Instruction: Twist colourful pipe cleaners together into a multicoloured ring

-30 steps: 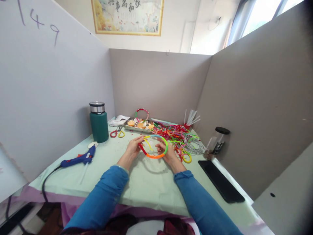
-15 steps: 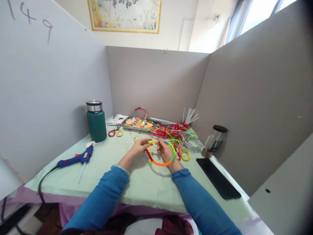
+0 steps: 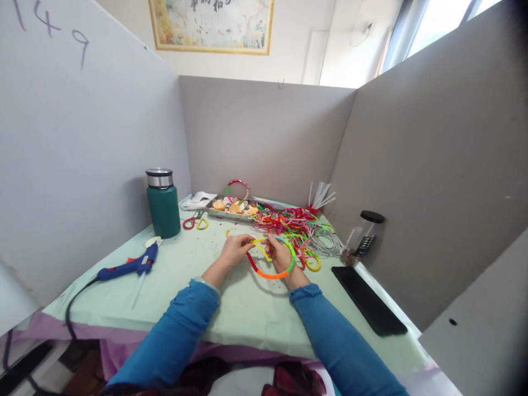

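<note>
Above the middle of the table I hold a ring wrapped in coloured pipe cleaner (image 3: 273, 276), in red, orange, green, blue and yellow sections. My right hand (image 3: 281, 256) is closed on the ring's far side, near the blue and yellow part. The fingertips of my left hand (image 3: 236, 251) pinch a yellow pipe cleaner (image 3: 261, 250) at the ring's upper left. Its loose length slants down across the inside of the ring toward my right fingers. Exactly where the yellow strand is fastened is hidden by my fingers.
A tangled heap of pipe cleaners (image 3: 284, 220) lies behind my hands, beside a metal tray (image 3: 231, 215) of shells. Left are a green bottle (image 3: 163, 212), scissors (image 3: 190, 223) and a blue glue gun (image 3: 127, 269). A black phone (image 3: 367, 300) and a jar (image 3: 368, 234) stand right.
The loose yellow strand, which hung straight down beside my left fingers, now slants rightward across the ring. Both hands stay in nearly the same place.
</note>
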Available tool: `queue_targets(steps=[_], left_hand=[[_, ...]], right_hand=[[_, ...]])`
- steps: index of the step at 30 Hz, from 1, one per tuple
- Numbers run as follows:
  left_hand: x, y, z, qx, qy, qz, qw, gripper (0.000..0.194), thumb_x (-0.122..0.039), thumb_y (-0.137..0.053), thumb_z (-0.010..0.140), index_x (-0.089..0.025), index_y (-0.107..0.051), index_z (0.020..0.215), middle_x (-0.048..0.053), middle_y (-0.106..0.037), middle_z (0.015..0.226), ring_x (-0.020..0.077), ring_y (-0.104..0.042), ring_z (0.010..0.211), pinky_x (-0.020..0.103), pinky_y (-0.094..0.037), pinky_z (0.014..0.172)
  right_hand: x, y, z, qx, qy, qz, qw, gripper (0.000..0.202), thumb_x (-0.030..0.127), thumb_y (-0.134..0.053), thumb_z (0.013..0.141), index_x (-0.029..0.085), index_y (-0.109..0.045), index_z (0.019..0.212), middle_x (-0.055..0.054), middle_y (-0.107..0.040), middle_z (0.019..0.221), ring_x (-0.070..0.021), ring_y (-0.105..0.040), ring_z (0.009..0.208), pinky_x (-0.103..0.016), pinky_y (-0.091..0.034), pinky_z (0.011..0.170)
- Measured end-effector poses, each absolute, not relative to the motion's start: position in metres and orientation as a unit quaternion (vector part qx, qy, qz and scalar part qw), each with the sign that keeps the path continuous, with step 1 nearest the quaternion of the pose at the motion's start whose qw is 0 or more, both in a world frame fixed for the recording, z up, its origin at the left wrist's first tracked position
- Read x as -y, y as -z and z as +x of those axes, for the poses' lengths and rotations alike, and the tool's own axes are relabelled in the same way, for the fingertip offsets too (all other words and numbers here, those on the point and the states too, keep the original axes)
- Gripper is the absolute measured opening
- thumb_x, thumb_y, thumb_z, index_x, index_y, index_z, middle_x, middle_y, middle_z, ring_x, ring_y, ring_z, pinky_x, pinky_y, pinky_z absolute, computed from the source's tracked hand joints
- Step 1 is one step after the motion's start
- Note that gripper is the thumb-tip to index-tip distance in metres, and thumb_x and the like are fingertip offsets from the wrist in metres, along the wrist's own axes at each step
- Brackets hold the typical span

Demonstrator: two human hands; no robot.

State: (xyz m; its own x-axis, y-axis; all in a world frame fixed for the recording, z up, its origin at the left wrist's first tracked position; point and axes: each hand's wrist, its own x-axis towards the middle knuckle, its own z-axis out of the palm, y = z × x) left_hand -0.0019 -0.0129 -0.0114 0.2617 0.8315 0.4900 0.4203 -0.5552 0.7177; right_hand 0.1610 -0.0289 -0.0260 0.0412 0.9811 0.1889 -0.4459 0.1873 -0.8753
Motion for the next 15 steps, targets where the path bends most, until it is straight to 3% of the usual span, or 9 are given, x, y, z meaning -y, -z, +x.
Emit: queue_targets(steps=[4,15], left_hand=[[0.0133,0.0092,-0.0016,-0.422,-0.445,0.749,0.251,0.019,-0.03,-0.059,0.069,-0.018,-0.071,0.077,0.002,-0.065,0.064,0.0119,-0.051,0.057,0.023,-0.035,0.057],[0.0134,0.0053,-0.0049,-0.452,-0.424,0.595,0.512,0.031,-0.04,-0.069,0.058,-0.01,-0.066,0.065,0.009,-0.064,0.063,0.0064,-0.036,0.042,0.02,-0.019,0.038]], right_hand=[[0.0261,0.0286,0.1608,0.429,-0.551,-0.314,0.643,0.032,0.045,-0.066,0.066,0.015,-0.061,0.075,0.001,-0.061,0.061,-0.006,-0.046,0.045,-0.019,-0.035,0.041],[0.0233,0.0342,0.1612,0.499,-0.517,-0.321,0.617,0.034,0.046,-0.061,0.071,0.017,-0.064,0.087,-0.001,-0.063,0.065,-0.007,-0.048,0.047,-0.019,-0.036,0.042]])
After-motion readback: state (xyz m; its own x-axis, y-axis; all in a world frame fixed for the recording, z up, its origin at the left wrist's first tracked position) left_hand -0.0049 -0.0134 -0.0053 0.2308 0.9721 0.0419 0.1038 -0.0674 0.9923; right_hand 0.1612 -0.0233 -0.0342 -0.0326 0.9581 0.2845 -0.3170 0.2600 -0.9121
